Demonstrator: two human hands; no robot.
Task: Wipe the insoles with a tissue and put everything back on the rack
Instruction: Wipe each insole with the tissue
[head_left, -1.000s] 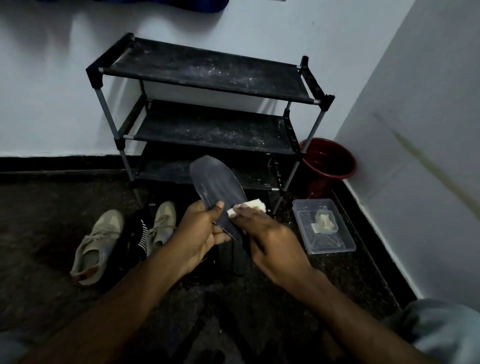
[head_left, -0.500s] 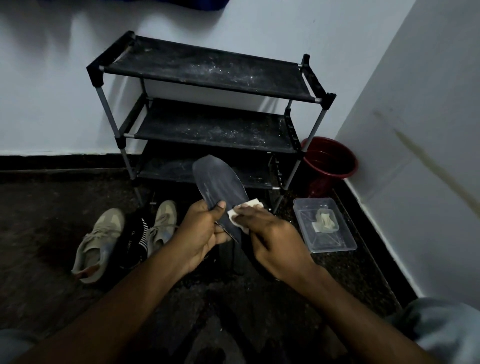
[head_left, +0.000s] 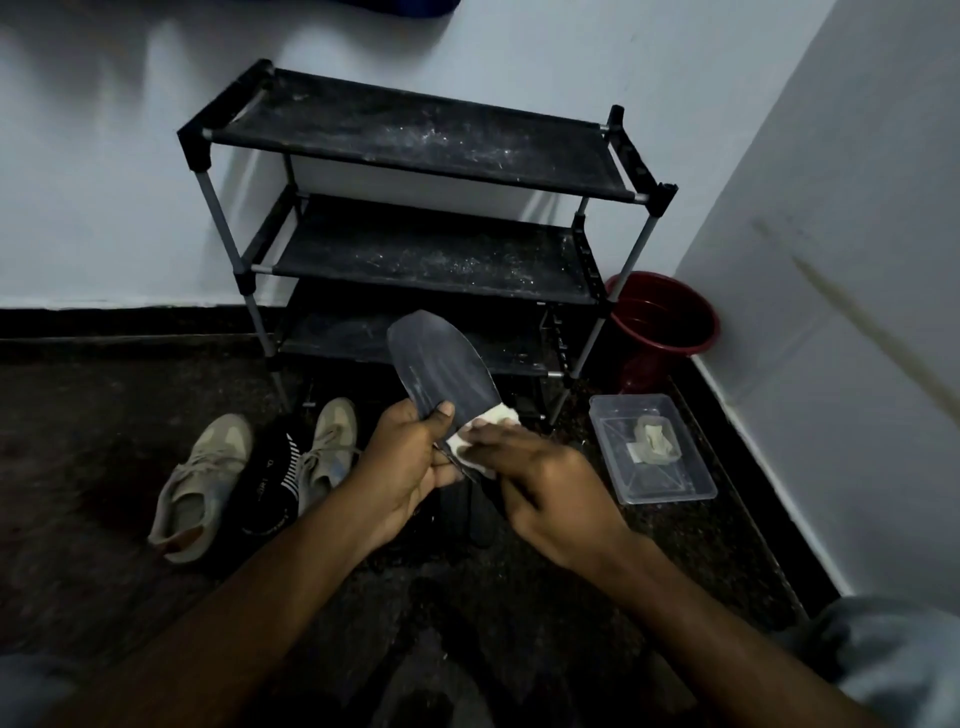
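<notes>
- Dark speckled stone makes up the floor (head_left: 701, 561), and two bare forearms reach forward over it from the near edge of the view.
- The left hand (head_left: 400, 462) grips the dark insole (head_left: 441, 371) near its lower end, thumb across the front face and fingers wrapped behind, so the insole stands almost upright with its rounded toe end pointing up and away.
- The right hand (head_left: 540, 483) presses a white tissue (head_left: 488, 423) against the insole's lower right edge; its fingers are closed on the tissue, which shows as a small crumpled patch between the two hands.
- Under the hands, dark flat shapes lie on the floor; I cannot tell what they are.
- To the left on the floor lie two beige sneakers (head_left: 200, 480), toes pointing away, with a black striped item (head_left: 272, 483) between them.
- To the right sits a clear plastic box (head_left: 675, 488) beside the right wall's dark skirting, holding a small pale crumpled piece.
- Further off stands the black three-shelf rack (head_left: 415, 140), its shelves dusty with pale specks, set against the back wall.
- A dark red bucket (head_left: 670, 322) stands in the far right corner of the floor, just beside the rack's right legs.
</notes>
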